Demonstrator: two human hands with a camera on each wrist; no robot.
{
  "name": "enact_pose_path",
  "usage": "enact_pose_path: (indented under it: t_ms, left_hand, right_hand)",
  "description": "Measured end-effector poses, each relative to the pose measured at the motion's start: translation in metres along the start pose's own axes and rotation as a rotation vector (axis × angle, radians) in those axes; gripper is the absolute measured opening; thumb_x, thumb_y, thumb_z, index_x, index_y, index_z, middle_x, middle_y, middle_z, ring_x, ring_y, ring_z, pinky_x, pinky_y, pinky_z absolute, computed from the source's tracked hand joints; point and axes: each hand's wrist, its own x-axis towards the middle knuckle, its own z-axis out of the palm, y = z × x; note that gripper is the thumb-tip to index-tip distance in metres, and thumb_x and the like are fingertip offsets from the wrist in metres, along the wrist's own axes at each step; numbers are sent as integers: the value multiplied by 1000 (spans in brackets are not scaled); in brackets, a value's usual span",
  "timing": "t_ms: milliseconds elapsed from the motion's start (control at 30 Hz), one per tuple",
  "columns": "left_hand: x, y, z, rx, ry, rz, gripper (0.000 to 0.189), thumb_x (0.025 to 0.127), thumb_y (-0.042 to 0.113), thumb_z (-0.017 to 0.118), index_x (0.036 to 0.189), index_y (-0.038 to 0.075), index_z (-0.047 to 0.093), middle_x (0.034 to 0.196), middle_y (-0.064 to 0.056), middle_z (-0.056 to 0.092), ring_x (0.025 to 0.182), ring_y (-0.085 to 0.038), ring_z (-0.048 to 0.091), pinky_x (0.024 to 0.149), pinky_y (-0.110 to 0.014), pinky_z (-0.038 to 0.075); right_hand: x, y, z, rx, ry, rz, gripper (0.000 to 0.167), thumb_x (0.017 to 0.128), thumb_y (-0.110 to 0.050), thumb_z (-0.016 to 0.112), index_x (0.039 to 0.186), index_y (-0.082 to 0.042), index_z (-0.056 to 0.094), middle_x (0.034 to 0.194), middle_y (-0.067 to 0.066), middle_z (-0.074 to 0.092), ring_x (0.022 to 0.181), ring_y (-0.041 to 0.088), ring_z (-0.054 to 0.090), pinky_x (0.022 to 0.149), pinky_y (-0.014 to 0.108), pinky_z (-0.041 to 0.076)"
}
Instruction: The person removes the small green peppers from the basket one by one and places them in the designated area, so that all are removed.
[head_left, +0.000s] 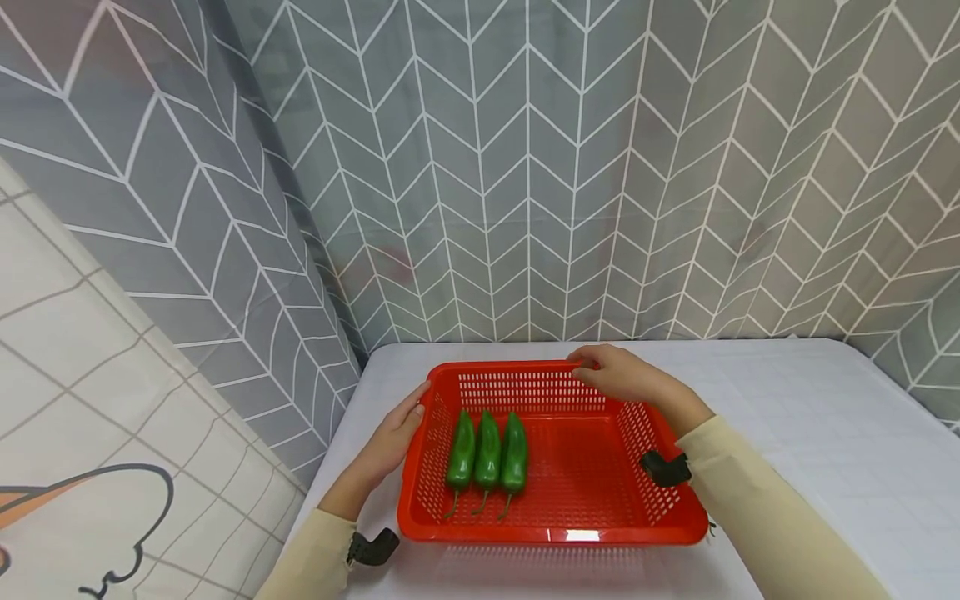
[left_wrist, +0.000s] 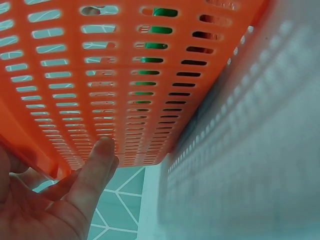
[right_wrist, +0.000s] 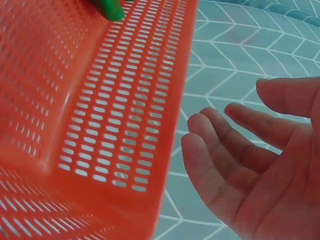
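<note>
A red plastic basket (head_left: 551, 535) with slotted walls stands on the white-covered table. Three green peppers lie side by side in its left half: a left pepper (head_left: 462, 454), a middle pepper (head_left: 488, 454) and a right pepper (head_left: 514, 454), stems toward the front. My left hand (head_left: 393, 435) is at the basket's left side, its fingers straight and touching the outer wall below the rim (left_wrist: 102, 147). Over the far right rim hovers my right hand (head_left: 617, 373), fingers loosely bent. The right wrist view shows that hand (right_wrist: 260, 170) beside the basket wall (right_wrist: 117, 105), holding nothing.
The white tablecloth (head_left: 780, 417) extends to the right of the basket. A grey chevron-patterned curtain (head_left: 525, 167) hangs behind and to the left. A small stem-like tip (head_left: 711, 527) pokes out by the basket's front right corner, partly hidden by the right sleeve.
</note>
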Motion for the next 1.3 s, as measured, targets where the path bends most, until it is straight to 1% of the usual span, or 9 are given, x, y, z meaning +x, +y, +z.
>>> enact_pose_path:
  t_ms: [100, 233, 333, 500, 667, 867, 1033, 1167, 1300]
  left_hand:
    - [0, 1, 0, 0, -12, 13, 52, 111, 20, 40, 161, 9, 28, 160, -17, 36, 141, -37, 43, 110, -48, 40]
    - [0, 4, -1, -1, -9, 0, 52, 111, 21, 40, 161, 11, 28, 160, -16, 37, 138, -36, 47, 107, -45, 43]
    - [-1, 6, -2, 1, -4, -3, 52, 111, 21, 40, 161, 12, 28, 159, -17, 38, 135, -37, 50, 104, -44, 46]
    - [0, 4, -2, 4, 0, 2, 52, 111, 20, 40, 161, 10, 28, 159, -18, 37, 136, -38, 49, 106, -45, 44]
    - [0, 4, 0, 4, 10, 5, 52, 111, 19, 40, 161, 11, 28, 158, -17, 39, 135, -37, 50, 104, -44, 47]
    - [-1, 4, 0, 3, 23, -8, 51, 111, 18, 40, 161, 12, 30, 158, -14, 41, 134, -35, 52, 103, -43, 48]
    - [-1, 3, 0, 10, 18, -10, 52, 111, 19, 40, 161, 11, 29, 158, -16, 39, 136, -36, 49, 106, -46, 45]
    - [-1, 3, 0, 6, 8, -10, 52, 111, 19, 40, 161, 11, 29, 159, -18, 38, 138, -37, 46, 108, -47, 42]
    - [-1, 3, 0, -3, 6, -3, 52, 111, 19, 40, 161, 11, 29, 158, -18, 39, 136, -37, 49, 106, -47, 44]
  right_hand:
    - [3, 0, 3, 1, -24, 16, 37, 101, -16, 56, 130, 8, 61, 114, 19, 68, 103, 32, 64, 92, 53, 53]
    - [7, -2, 6, 11, -40, 19, 38, 102, -16, 55, 131, 8, 60, 119, 21, 67, 108, 34, 64, 93, 53, 53]
    - [10, -3, 9, 8, -46, 11, 39, 101, -17, 54, 130, 8, 61, 116, 19, 67, 102, 32, 64, 89, 51, 54]
    - [15, -2, 16, -7, -46, -17, 36, 99, -15, 55, 126, 8, 63, 106, 16, 69, 92, 27, 63, 85, 48, 55]
    - [20, 0, 22, 5, -56, -25, 35, 99, -14, 56, 125, 8, 63, 106, 16, 68, 90, 27, 62, 85, 48, 55]
    - [26, 0, 32, 8, -72, -24, 35, 98, -13, 57, 125, 9, 64, 116, 20, 68, 99, 30, 64, 92, 50, 54]
    - [31, -1, 42, -5, -99, 21, 38, 98, -14, 58, 128, 9, 62, 124, 22, 65, 110, 35, 63, 98, 52, 51]
    - [34, -2, 50, -9, -97, 9, 34, 97, -12, 59, 123, 10, 65, 119, 21, 67, 107, 34, 64, 98, 52, 51]
    - [37, -4, 56, 9, -104, 28, 32, 97, -12, 60, 121, 8, 67, 114, 17, 69, 104, 32, 64, 97, 51, 52]
